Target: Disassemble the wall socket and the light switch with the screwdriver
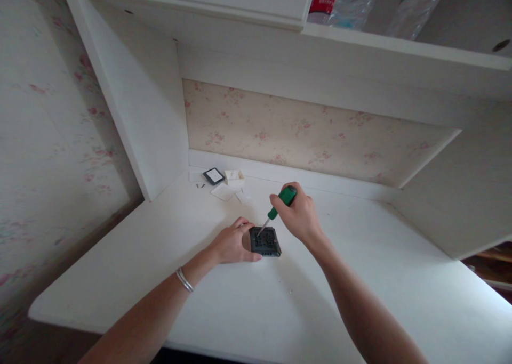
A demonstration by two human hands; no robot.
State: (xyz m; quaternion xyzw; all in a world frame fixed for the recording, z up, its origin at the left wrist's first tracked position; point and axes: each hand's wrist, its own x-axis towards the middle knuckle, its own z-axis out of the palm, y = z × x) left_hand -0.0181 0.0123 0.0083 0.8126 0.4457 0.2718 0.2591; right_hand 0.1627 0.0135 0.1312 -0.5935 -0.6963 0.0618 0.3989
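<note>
A square black wall socket [265, 242] lies on the white desk, its slotted side facing up. My left hand [234, 243] grips it by the left side, fingers at the far edge and thumb at the near edge. In my right hand [299, 212] is a screwdriver [286, 194] with a green handle, held at a slant. Its metal shaft points down to the left, and the tip meets the socket's upper left part. Whether the tip sits in a screw I cannot tell.
Behind the hands lie a black-framed plate [214, 176], a small cream box [234, 177], clear plastic pieces [223, 192] and tiny dark screws [200, 185]. A tiny bit [290, 291] lies nearer. Plastic bottles [354, 4] stand on the overhead shelf [400, 45]. A side panel rises at left.
</note>
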